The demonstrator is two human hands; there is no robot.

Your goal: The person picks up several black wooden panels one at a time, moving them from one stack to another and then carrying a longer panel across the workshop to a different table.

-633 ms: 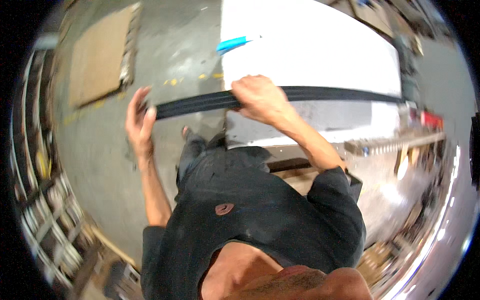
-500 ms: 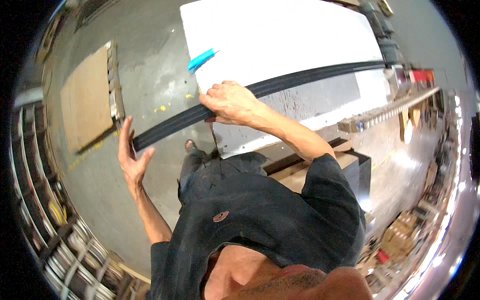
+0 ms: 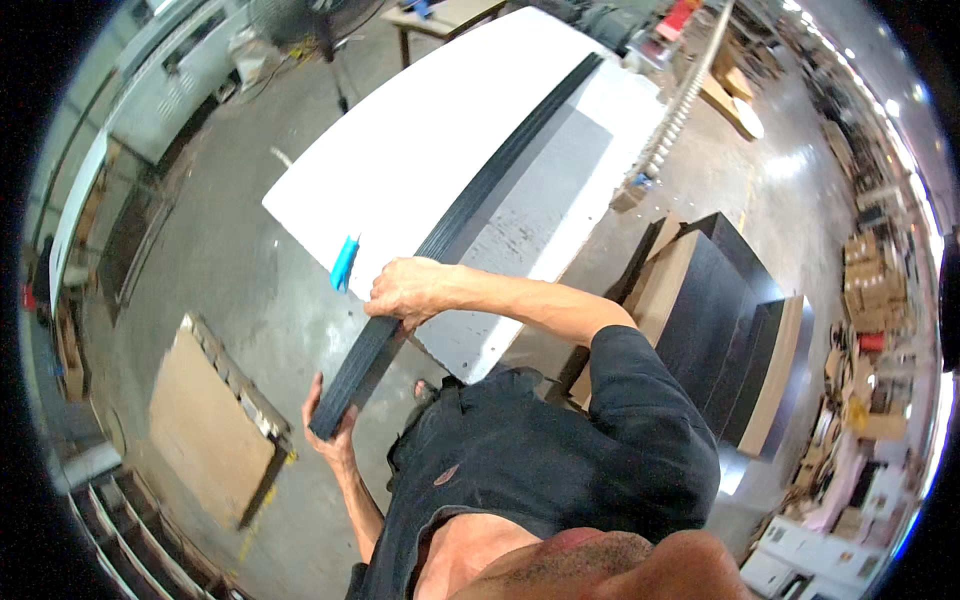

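A long bundle of black strips (image 3: pixel 470 200) lies along the white table (image 3: pixel 380 130), and its near end juts past the table's edge over the floor. My right hand (image 3: pixel 408 288) is closed over the bundle beside that edge, knuckles up. Around the jutting end is my left hand (image 3: pixel 335 430), with fingers on one side, thumb on the other and the palm partly hidden underneath. To the left of my right hand, a blue-handled tool (image 3: pixel 344 264) rests at the table's edge; its kind is not clear.
A brown board (image 3: pixel 205 430) lies low on the floor at left. Dark panels with light edges (image 3: pixel 715 330) stand at right, close to my right arm. A ribbed pale strip (image 3: pixel 690 95) runs near the table's right side. Shelving (image 3: pixel 140 540) stands at lower left.
The view has turned, so the bundle slants more steeply. My left hand, spread beside the bundle's end before, now wraps it. My right hand keeps its hold.
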